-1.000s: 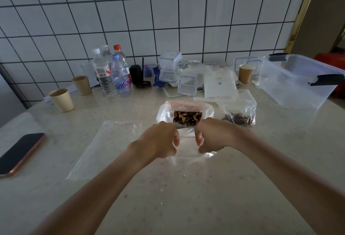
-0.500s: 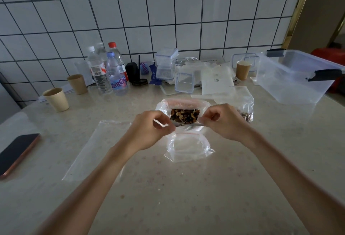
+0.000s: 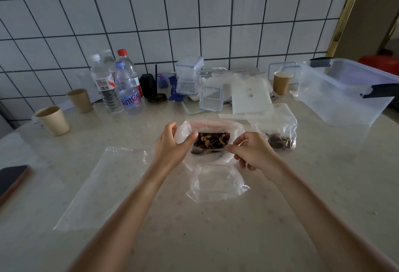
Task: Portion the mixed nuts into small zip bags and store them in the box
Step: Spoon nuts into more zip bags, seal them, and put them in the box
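My view is dim and grey, with soft, even light and only faint shadows under the arms on the counter point(image 3: 216, 239). A pale sheen lies across the counter's left side. The wide lens bends the wall tiles point(image 3: 172, 12) into curves toward the edges. Detail is soft throughout, and the far clutter looks slightly smeared.

On the pale table point(image 3: 216, 239) the left hand point(image 3: 172, 146) and right hand point(image 3: 251, 153) each pinch a side of the open mouth of a small zip bag point(image 3: 216, 183), just before a bag of mixed nuts point(image 3: 212, 140), with a clear box point(image 3: 345, 96) at the far right.
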